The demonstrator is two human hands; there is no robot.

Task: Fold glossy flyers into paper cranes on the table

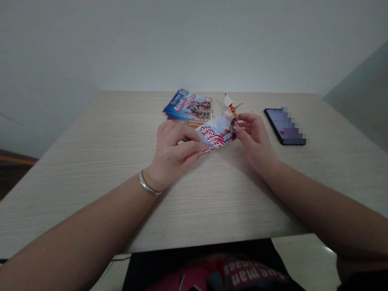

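A printed paper sheet [216, 132] with red, white and blue graphics is held between both hands just above the wooden table [91, 161]. My left hand [174, 153], with a silver bracelet on the wrist, pinches the sheet's left edge with curled fingers. My right hand [253, 135] pinches its right edge with the fingertips. Behind the sheet lies a stack of similar colourful leaflets [188, 107]. A small folded paper piece [230, 103] in white and orange rests just beyond my right hand.
A black smartphone [285, 126] with a lit screen lies on the table to the right of my right hand. A plain wall stands behind the table. The table's near edge runs in front of my lap.
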